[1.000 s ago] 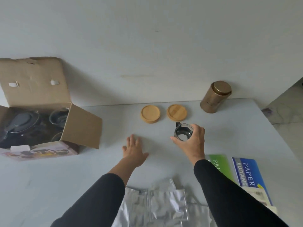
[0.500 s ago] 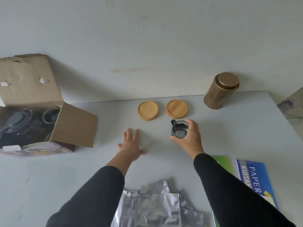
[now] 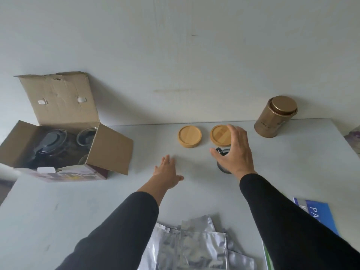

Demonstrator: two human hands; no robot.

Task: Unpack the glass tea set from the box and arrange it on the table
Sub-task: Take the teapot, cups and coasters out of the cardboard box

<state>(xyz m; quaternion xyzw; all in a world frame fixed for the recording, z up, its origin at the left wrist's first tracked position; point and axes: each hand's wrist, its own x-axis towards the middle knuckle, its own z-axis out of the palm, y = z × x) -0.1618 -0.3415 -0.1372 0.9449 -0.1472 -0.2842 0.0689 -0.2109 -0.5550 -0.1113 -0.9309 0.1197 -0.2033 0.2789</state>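
An open cardboard box [image 3: 109, 151] stands at the left of the table. Inside it are a glass teapot with a dark lid [image 3: 49, 141] and glass cups [image 3: 86, 134]. Two round bamboo coasters lie near the wall, the left coaster [image 3: 189, 136] bare and the right coaster [image 3: 221, 135] partly covered by my fingertips. A small glass cup with a dark handle [image 3: 222, 164] stands on the table just in front of the right coaster. My right hand [image 3: 236, 151] hovers over it with fingers spread and straight, hiding most of the cup. My left hand [image 3: 167, 172] rests flat on the table.
A gold tin with a lid [image 3: 272, 117] stands at the back right against the wall. Silver foil pouches [image 3: 194, 248] lie at the near edge between my arms. A blue paper pack [image 3: 319, 215] lies near right. The table's right edge [image 3: 344, 149] is close.
My right hand has let go of the glass cup, opened its fingers and reached forward over the cup to the right coaster. The left hand stays flat on the table.
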